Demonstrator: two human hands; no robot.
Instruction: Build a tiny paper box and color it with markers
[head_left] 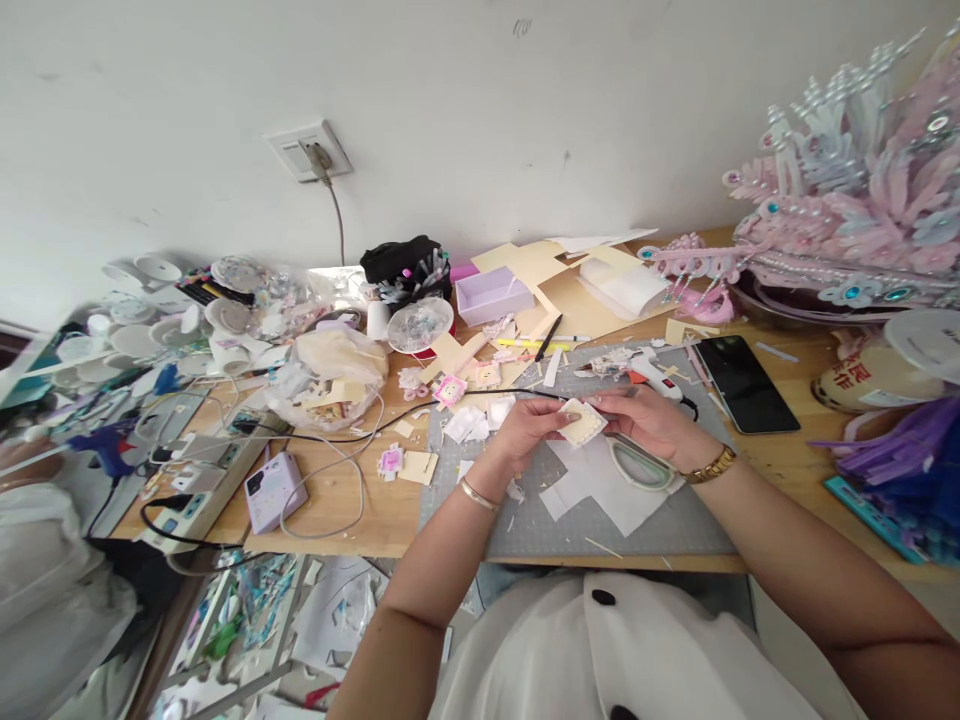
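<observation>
While both the left hand (525,428) and right hand (651,424) pinch a pearl-edged cream square (583,423) above the grey cutting mat (675,515), clutter covers the wooden table (352,510) against the white wall (465,110).

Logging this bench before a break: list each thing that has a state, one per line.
left hand: gripping the small cream square
right hand: gripping the same square
small cream square: held above the cutting mat
phone: screen dark, lying flat
wall socket: plug inserted
lilac box: open
glue gun: lying on the mat
</observation>
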